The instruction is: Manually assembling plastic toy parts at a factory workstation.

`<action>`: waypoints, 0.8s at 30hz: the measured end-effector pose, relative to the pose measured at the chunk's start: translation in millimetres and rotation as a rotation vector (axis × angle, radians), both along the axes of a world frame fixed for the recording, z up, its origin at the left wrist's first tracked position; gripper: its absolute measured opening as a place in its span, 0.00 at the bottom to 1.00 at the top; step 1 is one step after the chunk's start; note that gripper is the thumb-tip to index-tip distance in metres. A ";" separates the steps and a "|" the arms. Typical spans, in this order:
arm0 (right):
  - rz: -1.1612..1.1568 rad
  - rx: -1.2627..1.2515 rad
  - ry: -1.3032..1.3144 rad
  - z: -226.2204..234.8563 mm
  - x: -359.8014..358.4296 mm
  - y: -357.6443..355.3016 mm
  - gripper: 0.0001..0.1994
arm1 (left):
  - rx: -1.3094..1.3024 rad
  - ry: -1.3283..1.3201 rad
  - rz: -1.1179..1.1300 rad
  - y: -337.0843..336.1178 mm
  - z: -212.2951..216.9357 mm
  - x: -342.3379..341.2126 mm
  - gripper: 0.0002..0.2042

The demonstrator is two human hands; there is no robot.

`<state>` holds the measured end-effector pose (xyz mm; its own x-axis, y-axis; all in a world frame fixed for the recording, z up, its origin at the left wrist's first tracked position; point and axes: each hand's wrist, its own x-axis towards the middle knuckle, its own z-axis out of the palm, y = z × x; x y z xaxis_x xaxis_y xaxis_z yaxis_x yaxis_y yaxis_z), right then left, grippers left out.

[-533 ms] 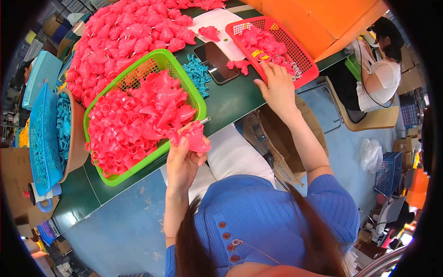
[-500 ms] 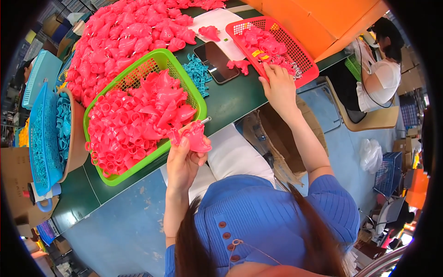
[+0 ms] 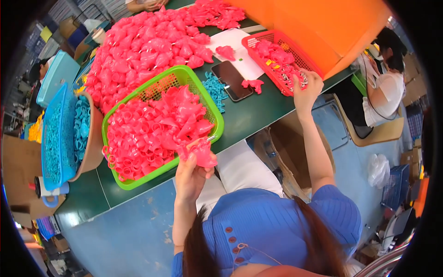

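Note:
My left hand point(image 3: 190, 177) grips a shiny pink plastic toy part point(image 3: 204, 154) with a thin metal pin sticking out of it. It is held over the near right corner of a green basket point(image 3: 218, 121), heaped with pink rings and moulded pink pieces. My right hand point(image 3: 308, 90) reaches into the near right end of a red basket point(image 3: 302, 56), where small metal pieces point(image 3: 287, 73) lie beside pink and yellow parts. Its fingers are bent together among the metal bits; what they pinch is hidden.
A large pile of pink parts point(image 3: 147, 41) covers the far table. A phone point(image 3: 233, 82) lies between the baskets, beside turquoise bits point(image 3: 213, 91). At left stand a blue basket point(image 3: 69, 152) and a brown tub point(image 3: 95, 134). An orange box point(image 3: 323, 27) borders the red basket. Another person point(image 3: 383, 92) sits right.
The view has shifted, so the table things appear farther right and lower. My right hand has moved from the red basket's near edge to its metal pieces. My left hand keeps the pink part.

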<state>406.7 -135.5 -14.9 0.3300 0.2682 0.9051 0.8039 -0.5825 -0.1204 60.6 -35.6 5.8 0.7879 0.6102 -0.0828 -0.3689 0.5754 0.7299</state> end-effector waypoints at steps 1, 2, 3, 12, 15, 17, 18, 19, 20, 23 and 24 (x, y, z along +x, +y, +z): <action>-0.029 0.005 -0.009 -11.0 12.0 -11.7 0.17 | -0.011 -0.023 0.026 0.5 0.8 -2.5 0.20; -0.100 0.172 0.128 -35.3 30.4 -22.6 0.20 | -0.025 -0.044 0.050 0.9 1.0 -4.2 0.20; -0.160 0.342 0.266 -38.3 34.7 -24.4 0.23 | -0.051 -0.076 0.060 1.3 2.3 -6.0 0.20; 0.468 0.369 1.821 -24.3 50.6 -32.6 0.20 | 0.049 -0.045 0.060 4.3 12.6 -5.7 0.16; 0.537 0.463 1.771 -30.4 51.1 -26.6 0.16 | 0.031 -0.030 0.081 0.9 11.3 -7.3 0.17; 0.570 0.519 1.766 -31.9 48.9 -25.9 0.12 | 0.020 -0.004 0.105 -2.7 13.1 -8.6 0.16; 0.568 0.520 1.767 -32.3 48.6 -26.6 0.12 | 0.019 -0.003 0.104 -2.6 12.5 -9.8 0.16; 0.565 0.536 1.753 -33.3 48.4 -27.4 0.12 | 0.023 0.000 0.101 -1.7 11.2 -11.4 0.16; 0.562 0.551 1.739 -34.5 48.0 -28.4 0.12 | 0.027 0.003 0.099 -1.5 10.2 -12.3 0.16; 0.622 0.553 1.689 -35.2 44.5 -30.0 0.12 | 0.031 0.002 0.115 -1.4 10.4 -11.2 0.17; 0.624 0.549 1.696 -33.8 42.9 -28.9 0.12 | 0.029 0.007 0.120 -1.4 10.8 -10.4 0.17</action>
<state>449.6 -164.4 -48.7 0.8275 0.5189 -0.2144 -0.2963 0.0793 -0.9518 50.2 -37.0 16.6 0.7084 0.7025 -0.0685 -0.4291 0.5058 0.7484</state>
